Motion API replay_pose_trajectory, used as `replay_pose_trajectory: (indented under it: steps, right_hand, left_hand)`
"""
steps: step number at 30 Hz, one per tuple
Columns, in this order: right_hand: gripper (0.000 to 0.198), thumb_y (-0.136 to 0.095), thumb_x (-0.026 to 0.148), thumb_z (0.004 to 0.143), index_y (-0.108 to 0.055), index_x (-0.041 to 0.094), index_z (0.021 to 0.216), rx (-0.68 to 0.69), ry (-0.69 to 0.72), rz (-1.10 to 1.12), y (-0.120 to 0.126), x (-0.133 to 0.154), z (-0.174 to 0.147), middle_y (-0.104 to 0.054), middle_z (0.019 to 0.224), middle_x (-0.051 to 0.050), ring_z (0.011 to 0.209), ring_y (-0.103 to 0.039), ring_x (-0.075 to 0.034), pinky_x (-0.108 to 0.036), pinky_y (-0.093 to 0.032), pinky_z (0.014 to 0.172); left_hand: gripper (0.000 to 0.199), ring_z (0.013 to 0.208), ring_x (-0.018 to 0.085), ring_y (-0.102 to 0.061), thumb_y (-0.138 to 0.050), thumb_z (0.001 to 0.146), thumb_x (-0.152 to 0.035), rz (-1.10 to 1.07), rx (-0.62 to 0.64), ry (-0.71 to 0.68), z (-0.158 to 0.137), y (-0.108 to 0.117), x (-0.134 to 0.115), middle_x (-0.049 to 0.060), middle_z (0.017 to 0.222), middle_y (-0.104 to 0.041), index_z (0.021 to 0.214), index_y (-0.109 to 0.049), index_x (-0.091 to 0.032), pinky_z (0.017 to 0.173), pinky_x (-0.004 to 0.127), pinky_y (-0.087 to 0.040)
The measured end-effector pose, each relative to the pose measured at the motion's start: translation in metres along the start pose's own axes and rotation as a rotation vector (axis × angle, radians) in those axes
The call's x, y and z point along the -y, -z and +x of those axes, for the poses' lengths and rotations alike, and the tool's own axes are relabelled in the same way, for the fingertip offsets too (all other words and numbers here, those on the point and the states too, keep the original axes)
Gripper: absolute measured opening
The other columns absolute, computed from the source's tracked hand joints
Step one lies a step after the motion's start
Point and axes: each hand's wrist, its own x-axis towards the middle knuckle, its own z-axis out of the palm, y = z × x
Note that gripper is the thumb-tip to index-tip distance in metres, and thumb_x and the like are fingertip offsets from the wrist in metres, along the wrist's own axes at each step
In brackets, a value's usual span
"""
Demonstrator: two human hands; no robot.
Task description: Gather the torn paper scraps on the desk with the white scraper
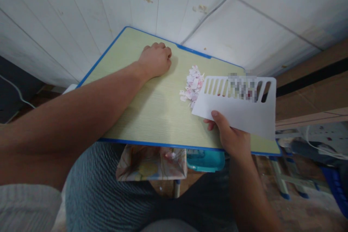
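Note:
My right hand [231, 134] grips the lower edge of a white slotted plastic panel [236, 114], thumb on its face and fingertips underneath. A row of long slots runs along the panel's far side, partly covered by a blurred patch. At its left edge lies a heap of small white and pink paper scraps [193, 83]; whether panel and scraps touch is hard to tell. My left hand [156, 59] rests closed on the tabletop, left of the heap, its fingers curled under. Anything inside that hand is hidden.
The pale desk [152, 116] has a blue rim and stands against a white panelled wall [108, 3] with a grey cable. Below its front edge are a patterned pouch or box [152, 165] and a turquoise tray [208, 161]. Cardboard [312, 76] stands at the right.

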Motion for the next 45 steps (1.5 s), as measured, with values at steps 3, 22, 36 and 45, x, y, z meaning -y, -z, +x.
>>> replay_pose_trajectory:
  steps: [3, 22, 36, 45]
  right_hand:
    - [0.048, -0.073, 0.044, 0.110, -0.074, 0.030, 0.064, 0.043, 0.013, 0.033, 0.001, 0.006, -0.008, -0.078, 0.067, 0.000, 0.074, -0.077, -0.026, -0.047, -0.058, 0.104]
    - [0.044, -0.079, 0.047, 0.106, -0.075, 0.030, 0.066, 0.099, -0.010, 0.052, 0.001, 0.020, -0.030, -0.079, 0.066, -0.001, 0.070, -0.078, -0.027, -0.046, -0.064, 0.091]
    - [0.045, -0.083, 0.054, 0.108, -0.080, 0.029, 0.070, 0.180, -0.045, 0.088, 0.006, 0.012, -0.040, -0.080, 0.070, -0.003, 0.071, -0.081, -0.029, -0.048, -0.070, 0.090]
    - [0.027, -0.085, 0.048, 0.103, -0.079, 0.027, 0.087, -0.111, -0.146, 0.183, 0.006, 0.003, -0.036, -0.077, 0.067, 0.000, 0.059, -0.070, -0.026, -0.047, -0.064, 0.077]
  left_hand:
    - [0.053, 0.154, 0.039, -0.051, -0.053, 0.117, -0.047, -0.031, -0.005, -0.023, 0.001, -0.002, 0.003, 0.012, 0.161, -0.072, 0.160, -0.073, -0.023, 0.133, 0.065, -0.039]
    - [0.078, 0.156, 0.038, -0.041, -0.042, 0.106, -0.072, -0.064, 0.049, -0.001, -0.003, 0.004, -0.002, 0.001, 0.153, -0.078, 0.167, -0.069, -0.032, 0.136, 0.061, -0.032]
    - [0.068, 0.157, 0.037, -0.044, -0.039, 0.115, -0.061, -0.055, 0.018, -0.002, 0.003, -0.004, 0.003, 0.001, 0.169, -0.069, 0.166, -0.070, -0.029, 0.136, 0.061, -0.036]
    - [0.055, 0.157, 0.041, -0.051, -0.051, 0.113, -0.044, -0.043, -0.009, -0.014, 0.003, -0.002, 0.000, 0.006, 0.158, -0.075, 0.160, -0.077, -0.033, 0.133, 0.066, -0.043]
